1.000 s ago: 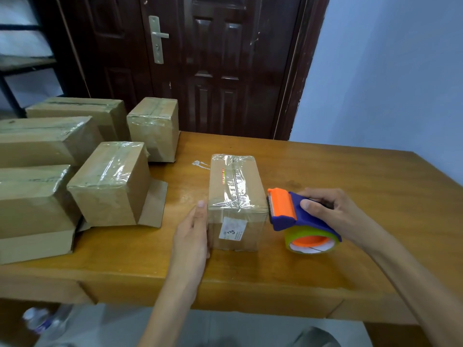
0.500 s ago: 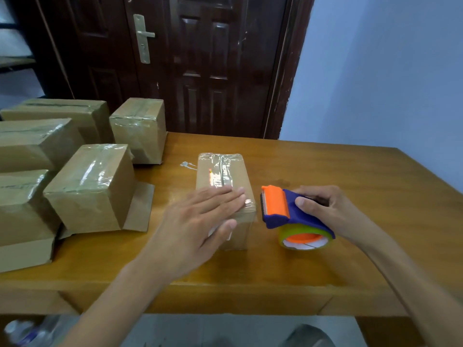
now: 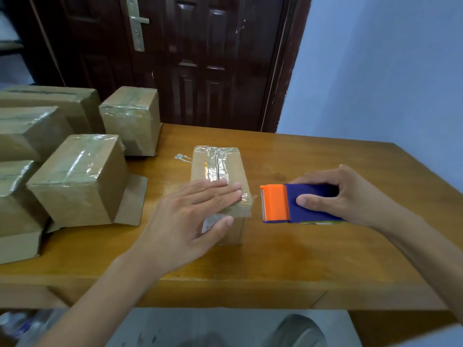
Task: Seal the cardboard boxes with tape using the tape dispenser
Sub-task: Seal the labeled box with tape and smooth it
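A small cardboard box (image 3: pixel 220 161) stands in the middle of the wooden table (image 3: pixel 300 259), its top seam covered with clear tape. My left hand (image 3: pixel 190 216) lies flat on the near end of the box top, fingers straight and pressing the tape, thumb down the front face. Just right of the box, my right hand (image 3: pixel 343 194) grips the blue and orange tape dispenser (image 3: pixel 285 204), its orange toothed end facing the box a short gap away. The tape roll is mostly hidden beneath the dispenser.
Several taped cardboard boxes (image 3: pixel 77 179) are stacked on the left side of the table. A scrap of clear tape (image 3: pixel 182 157) lies on the table behind the box. A dark wooden door (image 3: pixel 190 58) stands behind the table, a blue wall (image 3: pixel 375 71) to the right.
My left hand moved from the box's left side onto its top and now presses the tape flat. The dispenser has tilted flatter, hiding most of the roll.
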